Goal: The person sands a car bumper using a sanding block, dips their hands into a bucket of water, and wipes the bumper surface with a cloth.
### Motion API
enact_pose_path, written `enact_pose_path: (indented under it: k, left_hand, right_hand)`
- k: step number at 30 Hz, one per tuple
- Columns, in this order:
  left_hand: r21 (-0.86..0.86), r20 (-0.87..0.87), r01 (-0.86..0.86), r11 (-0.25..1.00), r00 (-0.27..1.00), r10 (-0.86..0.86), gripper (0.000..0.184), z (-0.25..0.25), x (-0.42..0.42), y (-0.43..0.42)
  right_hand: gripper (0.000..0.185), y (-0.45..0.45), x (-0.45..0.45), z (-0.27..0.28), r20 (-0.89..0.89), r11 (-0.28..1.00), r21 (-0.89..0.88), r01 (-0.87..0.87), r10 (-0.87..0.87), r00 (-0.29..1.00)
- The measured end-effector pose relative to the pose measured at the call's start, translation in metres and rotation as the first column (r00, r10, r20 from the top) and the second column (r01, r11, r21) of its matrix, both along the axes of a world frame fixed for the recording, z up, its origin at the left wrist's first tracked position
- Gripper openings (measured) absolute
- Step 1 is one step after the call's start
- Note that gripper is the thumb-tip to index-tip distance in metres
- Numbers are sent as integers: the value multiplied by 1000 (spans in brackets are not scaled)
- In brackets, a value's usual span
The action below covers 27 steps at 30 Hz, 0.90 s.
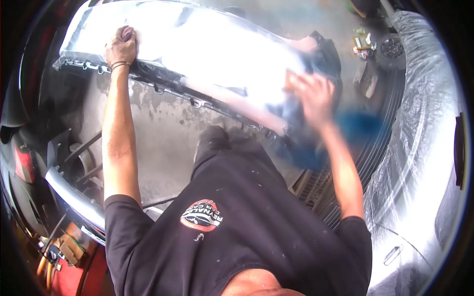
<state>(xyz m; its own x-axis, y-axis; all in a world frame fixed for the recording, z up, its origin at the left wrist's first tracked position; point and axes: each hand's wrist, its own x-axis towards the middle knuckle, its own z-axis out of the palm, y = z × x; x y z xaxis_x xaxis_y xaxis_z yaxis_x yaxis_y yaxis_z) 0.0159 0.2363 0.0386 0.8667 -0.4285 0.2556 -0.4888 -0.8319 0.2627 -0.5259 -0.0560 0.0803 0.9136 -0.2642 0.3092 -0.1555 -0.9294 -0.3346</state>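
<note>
A long, shiny silver-white car bumper (163, 34) lies across the upper middle, with clip tabs along its near edge. At its left part, my left hand (120, 49) is closed and rests on the surface. A small pinkish thing shows at its fingers, too unclear to name. My right hand (315, 96) is over the bumper's right part and smeared by motion. At its fingertips is an orange-brown piece (289, 80), blurred, whose kind I cannot make out. Strong glare hides much of the bumper's surface.
A car under clear plastic sheeting (419, 123) stands on the right. Blurred blue material (358, 123) lies beside my right forearm. At lower left are another curved silver panel (74, 197) and a cardboard box (71, 249). The concrete floor (158, 118) has dark wet-looking patches.
</note>
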Motion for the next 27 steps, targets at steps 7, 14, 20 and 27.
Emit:
enact_pose_path:
  k: [7, 14, 20, 27]
  left_hand:
    - [-265, 62, 205, 942, 979, -195, 28, -4, 6, 7]
    - [-319, 272, 713, 624, 700, -661, 27, 2, -71, -74]
    - [-138, -174, 740, 659, 637, -751, 29, 110, -255, -176]
    - [-389, 8, 237, 890, 967, -255, 25, 85, -373, -165]
  right_hand:
    - [47, 11, 51, -13, -24, 986, -61, 158, -159, 987]
    - [46, 0, 91, -11, 59, 985, -113, 127, -121, 991]
    - [48, 18, 25, 8, 70, 994, -96, -57, 64, 996]
    - [39, -25, 43, -14, -54, 972, -215, -91, 81, 995]
